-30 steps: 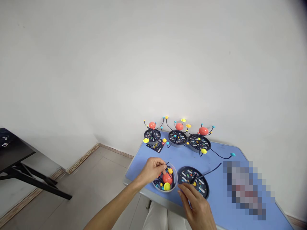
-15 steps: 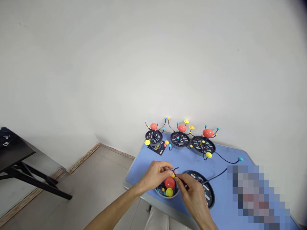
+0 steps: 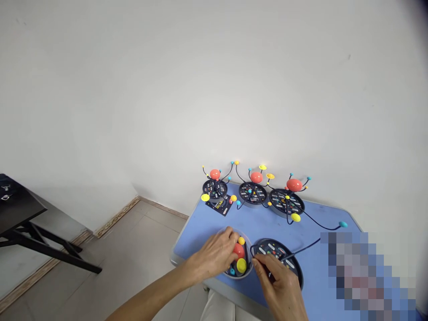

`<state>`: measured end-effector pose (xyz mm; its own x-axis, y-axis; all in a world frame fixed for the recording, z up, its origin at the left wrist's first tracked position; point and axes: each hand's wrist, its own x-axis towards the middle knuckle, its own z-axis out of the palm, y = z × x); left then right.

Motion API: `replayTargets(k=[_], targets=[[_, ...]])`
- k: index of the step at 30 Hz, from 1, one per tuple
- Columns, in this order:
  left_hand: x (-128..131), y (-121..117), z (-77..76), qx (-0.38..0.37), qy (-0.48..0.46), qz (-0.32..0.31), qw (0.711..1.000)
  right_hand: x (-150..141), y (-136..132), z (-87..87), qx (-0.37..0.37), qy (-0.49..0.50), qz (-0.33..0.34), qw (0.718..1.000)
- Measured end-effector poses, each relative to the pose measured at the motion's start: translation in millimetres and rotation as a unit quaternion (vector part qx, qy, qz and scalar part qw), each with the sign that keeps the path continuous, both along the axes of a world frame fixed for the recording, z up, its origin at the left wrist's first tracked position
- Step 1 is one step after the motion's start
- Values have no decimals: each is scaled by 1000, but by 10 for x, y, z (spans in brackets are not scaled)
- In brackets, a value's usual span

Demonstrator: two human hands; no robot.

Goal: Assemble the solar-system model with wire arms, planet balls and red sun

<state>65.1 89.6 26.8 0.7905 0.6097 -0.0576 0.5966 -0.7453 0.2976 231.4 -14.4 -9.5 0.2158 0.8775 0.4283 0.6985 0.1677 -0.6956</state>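
Note:
My left hand [image 3: 214,255] rests over the left side of a grey bowl [image 3: 238,275] of loose parts: a red ball [image 3: 239,250], yellow balls [image 3: 241,265] and small cyan beads. Its fingers curl down among the parts; what they hold is hidden. My right hand [image 3: 280,285] lies on the near edge of a black round base [image 3: 281,256], fingertips pinched on a thin dark wire arm [image 3: 254,250] just right of the bowl. A long wire with a cyan ball [image 3: 343,224] sticks out from that base.
Three assembled planet models [image 3: 214,183] [image 3: 254,189] [image 3: 289,198] stand in a row at the back of the blue table [image 3: 254,220], against the white wall. A black card [image 3: 220,206] lies beside them. A blurred patch covers the table's right. A dark table [image 3: 16,209] stands far left.
Both hands came together over the bowl, then parted. My left hand has dropped into the bowl; my right hand has moved back right to the black base with the wire.

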Motion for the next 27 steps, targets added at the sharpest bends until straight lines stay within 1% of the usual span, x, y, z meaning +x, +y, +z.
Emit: replayTargets(k=[3,5,8,11,14,18,21,25,27], targets=[[-65,47,67,-19,-20,36,999,20,-6,-30,-5,-4,1,1000],[-119,75,115,-21,-31,35,999,23,-4,-37,-7,-9,2,1000],[-195,102,185,-15,-30,-28,999,9,19,-31,-13,-25,9,1000],[-239,109,217,-14,-9,-91,996,-16,69,-16,-12,-68,13,998],[-238,104,186,3,26,-123,992,-38,129,-23,-8,-146,-2,989],[-194,117,103,39,54,-129,989,-73,196,-67,-41,-225,-11,973],[-168,146,69,59,64,-138,987,-108,224,-63,-52,-244,-14,968],[-164,173,78,70,83,-149,983,-127,234,-29,-51,-245,26,968],[-166,183,94,66,85,-156,982,-126,239,-35,-44,-248,16,968]])
